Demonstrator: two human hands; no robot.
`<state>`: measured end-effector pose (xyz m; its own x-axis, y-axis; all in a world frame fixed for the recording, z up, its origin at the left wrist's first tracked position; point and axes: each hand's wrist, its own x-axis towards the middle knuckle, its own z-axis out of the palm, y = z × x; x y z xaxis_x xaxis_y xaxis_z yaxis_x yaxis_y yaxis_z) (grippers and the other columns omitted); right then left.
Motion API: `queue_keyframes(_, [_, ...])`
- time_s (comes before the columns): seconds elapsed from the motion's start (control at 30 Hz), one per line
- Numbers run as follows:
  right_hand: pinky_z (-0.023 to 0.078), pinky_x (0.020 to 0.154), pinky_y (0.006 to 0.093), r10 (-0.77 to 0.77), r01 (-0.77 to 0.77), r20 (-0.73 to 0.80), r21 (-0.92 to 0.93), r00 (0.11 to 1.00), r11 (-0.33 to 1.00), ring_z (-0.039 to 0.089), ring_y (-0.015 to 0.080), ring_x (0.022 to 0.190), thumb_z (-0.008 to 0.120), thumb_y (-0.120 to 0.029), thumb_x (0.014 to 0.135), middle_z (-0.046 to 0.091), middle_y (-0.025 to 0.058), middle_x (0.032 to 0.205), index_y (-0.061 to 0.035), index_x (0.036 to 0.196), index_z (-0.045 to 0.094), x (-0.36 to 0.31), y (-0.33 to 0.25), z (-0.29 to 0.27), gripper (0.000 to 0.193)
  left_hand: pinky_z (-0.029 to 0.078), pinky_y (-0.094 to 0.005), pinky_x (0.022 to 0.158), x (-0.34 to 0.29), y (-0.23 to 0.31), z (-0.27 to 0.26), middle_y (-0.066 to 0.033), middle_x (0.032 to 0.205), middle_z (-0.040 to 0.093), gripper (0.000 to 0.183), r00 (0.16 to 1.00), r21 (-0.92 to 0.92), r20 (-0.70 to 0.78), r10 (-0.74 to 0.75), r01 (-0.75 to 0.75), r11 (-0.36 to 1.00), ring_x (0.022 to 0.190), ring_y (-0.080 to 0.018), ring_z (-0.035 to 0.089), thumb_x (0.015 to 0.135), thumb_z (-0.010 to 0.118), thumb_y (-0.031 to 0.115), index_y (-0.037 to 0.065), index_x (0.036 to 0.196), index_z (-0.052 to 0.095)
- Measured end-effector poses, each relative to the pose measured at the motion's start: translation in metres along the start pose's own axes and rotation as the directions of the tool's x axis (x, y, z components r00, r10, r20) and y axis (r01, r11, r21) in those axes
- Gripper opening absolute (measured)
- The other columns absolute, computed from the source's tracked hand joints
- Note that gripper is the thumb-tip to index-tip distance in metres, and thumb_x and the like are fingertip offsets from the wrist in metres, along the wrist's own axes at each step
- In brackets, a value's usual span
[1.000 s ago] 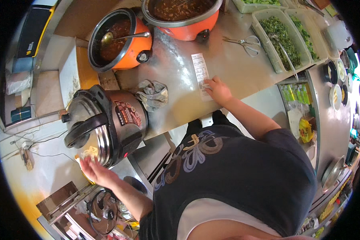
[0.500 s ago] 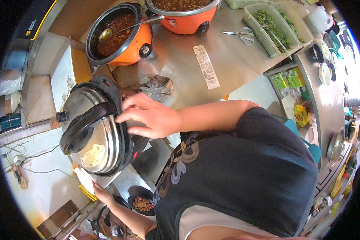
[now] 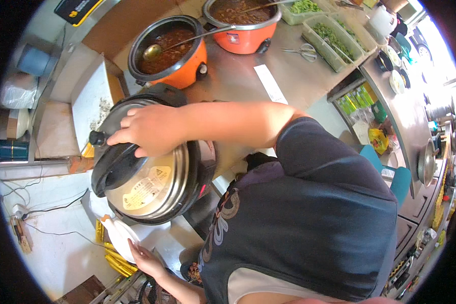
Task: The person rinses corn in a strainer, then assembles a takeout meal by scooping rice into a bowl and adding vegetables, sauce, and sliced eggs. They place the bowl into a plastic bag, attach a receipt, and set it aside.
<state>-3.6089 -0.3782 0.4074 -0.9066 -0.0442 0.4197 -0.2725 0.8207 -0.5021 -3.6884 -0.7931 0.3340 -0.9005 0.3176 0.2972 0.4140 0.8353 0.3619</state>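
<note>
A pressure cooker with a steel lid (image 3: pixel 175 177) and black body stands at the left. My right hand (image 3: pixel 149 129) lies over the upper end of its curved black lid handle (image 3: pixel 117 169), fingers bent around it. The fingertips are close to a black knob (image 3: pixel 97 138) on the lid. Lower down, my left hand (image 3: pixel 146 261) holds a white dish (image 3: pixel 120 238) by its edge, beside the cooker. The dish is seen nearly edge-on, so its contents are hidden.
Two orange cookers (image 3: pixel 180 73) (image 3: pixel 240 40) hold brown stew, each with a ladle. Scissors (image 3: pixel 304 51), a paper slip (image 3: pixel 270 83) and tubs of chopped greens (image 3: pixel 329 43) are on the steel counter. Yellow rolls (image 3: pixel 119 264) lie below the dish.
My right hand has moved left from the cooker's side onto the lid handle. My left hand still holds the white dish. The whole view has shifted slightly.
</note>
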Motion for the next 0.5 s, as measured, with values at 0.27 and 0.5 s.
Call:
queue_keyframes(0.27, [0.047,0.084,0.0368,-0.117,-0.043,0.459,0.324,0.881,0.945,0.062,0.0283,0.096,0.068,-0.016,0.065,0.063,0.0171,0.105,-0.0106,0.13,0.044,0.066,0.002,-0.021,0.069,0.048,-0.0399,0.074,-0.006,-0.006,0.006,-0.014,0.083,0.061,0.027,0.945,0.112,-0.267,0.188,-0.164,0.98,0.078,-0.0321,0.058,0.078,0.057,-0.005,0.002,0.103,0.064])
queue_keyframes(0.5, [0.045,0.088,0.0293,-0.206,0.025,0.359,0.448,0.91,0.893,0.059,0.0172,0.098,0.063,-0.009,0.069,0.062,0.0153,0.11,-0.0052,0.132,0.043,0.107,-0.001,-0.018,0.066,0.045,-0.0383,0.07,-0.015,0.011,0.001,-0.0115,0.08,0.059,0.03,0.875,0.181,-0.435,0.212,-0.146,0.973,0.075,-0.0295,0.055,0.077,0.059,-0.008,0.006,0.102,0.064])
